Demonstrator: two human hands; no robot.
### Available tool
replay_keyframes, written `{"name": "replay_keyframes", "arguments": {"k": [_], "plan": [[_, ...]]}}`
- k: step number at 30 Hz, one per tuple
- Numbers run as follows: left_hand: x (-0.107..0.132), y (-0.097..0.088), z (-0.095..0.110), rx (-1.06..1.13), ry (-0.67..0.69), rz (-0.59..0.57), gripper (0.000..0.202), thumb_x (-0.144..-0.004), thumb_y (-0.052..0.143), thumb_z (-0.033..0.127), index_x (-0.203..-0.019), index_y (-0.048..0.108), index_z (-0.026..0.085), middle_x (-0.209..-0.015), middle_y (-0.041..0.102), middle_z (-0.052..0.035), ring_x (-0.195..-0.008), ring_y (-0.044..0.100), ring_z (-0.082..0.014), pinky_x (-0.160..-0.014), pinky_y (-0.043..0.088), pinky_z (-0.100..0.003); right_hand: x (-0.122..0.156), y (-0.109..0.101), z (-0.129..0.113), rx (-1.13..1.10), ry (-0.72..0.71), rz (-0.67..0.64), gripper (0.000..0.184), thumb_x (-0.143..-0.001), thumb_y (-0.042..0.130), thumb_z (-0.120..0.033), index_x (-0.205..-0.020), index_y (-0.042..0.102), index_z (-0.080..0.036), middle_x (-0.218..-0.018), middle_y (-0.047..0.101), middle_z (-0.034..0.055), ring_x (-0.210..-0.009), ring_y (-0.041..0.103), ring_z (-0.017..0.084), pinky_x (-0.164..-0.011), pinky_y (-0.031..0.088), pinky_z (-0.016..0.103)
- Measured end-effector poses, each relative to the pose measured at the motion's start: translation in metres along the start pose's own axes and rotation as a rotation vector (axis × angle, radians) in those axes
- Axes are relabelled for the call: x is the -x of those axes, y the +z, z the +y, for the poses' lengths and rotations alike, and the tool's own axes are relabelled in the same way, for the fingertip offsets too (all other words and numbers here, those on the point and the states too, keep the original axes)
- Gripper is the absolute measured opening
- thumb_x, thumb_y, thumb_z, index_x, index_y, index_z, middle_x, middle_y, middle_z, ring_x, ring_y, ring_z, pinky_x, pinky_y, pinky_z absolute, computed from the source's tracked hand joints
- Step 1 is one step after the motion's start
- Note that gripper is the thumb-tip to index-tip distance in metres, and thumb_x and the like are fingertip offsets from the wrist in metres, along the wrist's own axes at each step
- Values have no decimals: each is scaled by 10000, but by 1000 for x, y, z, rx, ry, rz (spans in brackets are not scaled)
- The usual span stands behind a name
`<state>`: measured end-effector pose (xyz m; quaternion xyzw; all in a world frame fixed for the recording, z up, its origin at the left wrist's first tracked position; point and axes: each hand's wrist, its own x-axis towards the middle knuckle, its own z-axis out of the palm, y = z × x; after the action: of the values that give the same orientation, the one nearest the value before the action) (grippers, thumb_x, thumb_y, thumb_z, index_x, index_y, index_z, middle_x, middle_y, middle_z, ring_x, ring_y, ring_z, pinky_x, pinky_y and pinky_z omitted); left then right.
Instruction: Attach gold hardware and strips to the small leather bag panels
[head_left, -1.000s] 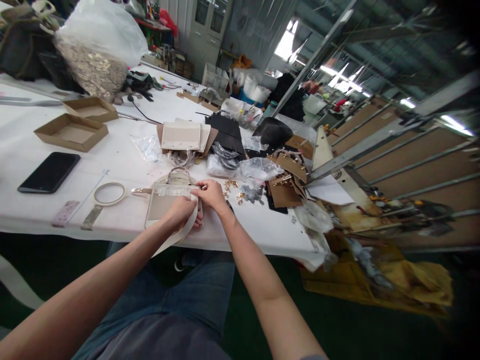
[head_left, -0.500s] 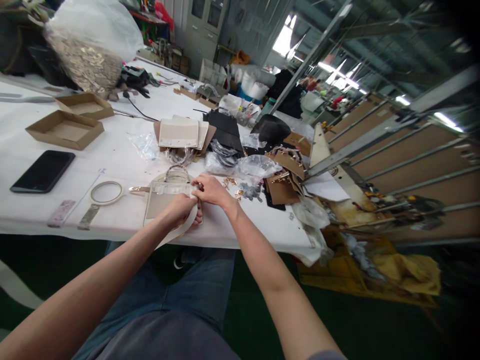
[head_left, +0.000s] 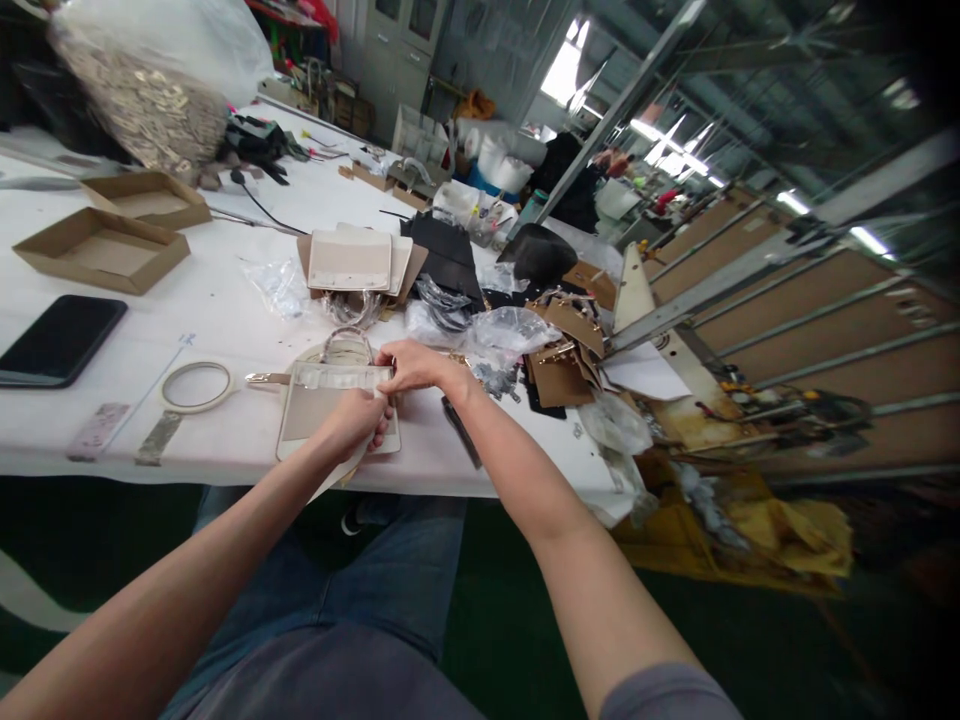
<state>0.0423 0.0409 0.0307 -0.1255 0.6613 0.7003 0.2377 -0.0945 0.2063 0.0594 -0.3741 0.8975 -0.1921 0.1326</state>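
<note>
A small beige handbag (head_left: 306,412) lies flat on the white table near its front edge, its looped handle pointing away from me. My left hand (head_left: 360,420) is closed over the bag's right part, pinching a pale narrow strip (head_left: 334,481) that hangs down past the table edge. At the bag's upper right corner, my right hand (head_left: 409,366) grips with thumb and fingers, close above the left fingertips. What exactly lies between the right fingertips is hidden. A light band runs along the bag's top edge, and a short strap with a shiny end (head_left: 268,379) sticks out left.
A tape roll (head_left: 196,387) and a black phone (head_left: 64,340) lie to the left, with cardboard trays (head_left: 101,255) behind. A dark slim tool (head_left: 460,432) rests beside my right forearm. Beyond the bag are stacked beige panels (head_left: 349,262), plastic bags (head_left: 501,335) and brown pieces (head_left: 564,378).
My view has shifted slightly, so the table things sit further left. The strip's loop beside my left hand has dropped lower. My right forearm has moved right, and the dark tool is now visible.
</note>
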Motion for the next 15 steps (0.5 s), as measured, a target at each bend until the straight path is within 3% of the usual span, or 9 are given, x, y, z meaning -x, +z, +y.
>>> {"name": "replay_keyframes", "arguments": {"k": [3,6,9,12,14,15], "plan": [[6,2,5,-6,11,0,142,-1015,662,274,-899,635,198,-590,526,10,-434,458,-131,-418,320,-230,-4,-3,-1,-13,51,-40,293,-824,941,-239,-1085,835,-160,-991,813,0,-849,685,169,-733,463,252],[23,3,10,12,13,-100,151,-967,695,294,-870,633,196,-581,465,41,-422,366,-97,-413,250,-216,-4,-4,1,-71,83,-64,284,-806,935,-240,-1058,825,-173,-941,806,-16,-796,685,164,-671,457,246],[49,-16,4,-56,49,-109,277,-965,728,467,-926,680,197,-564,475,44,-411,370,-113,-404,267,-231,0,0,11,-221,103,-51,343,-803,967,-285,-1099,832,-176,-990,823,-9,-802,710,160,-665,479,229],[83,-70,-17,-133,113,101,553,-905,781,734,-1017,724,195,-590,562,21,-455,477,-156,-425,339,-255,3,9,21,-432,146,-16,424,-807,1016,-377,-1137,844,-172,-1037,839,10,-810,730,153,-672,503,212],[111,-120,-31,-147,55,251,680,-817,828,848,-1020,735,205,-612,609,14,-518,547,-173,-480,405,-259,3,16,23,-542,183,36,380,-861,989,-432,-1091,848,-165,-981,831,13,-778,723,147,-651,499,206],[125,-145,-36,-166,-6,324,713,-840,784,900,-1041,740,217,-622,629,21,-539,563,-173,-504,415,-252,4,20,23,-580,204,64,344,-901,956,-449,-1059,847,-164,-931,818,9,-743,707,141,-630,488,205]]}}
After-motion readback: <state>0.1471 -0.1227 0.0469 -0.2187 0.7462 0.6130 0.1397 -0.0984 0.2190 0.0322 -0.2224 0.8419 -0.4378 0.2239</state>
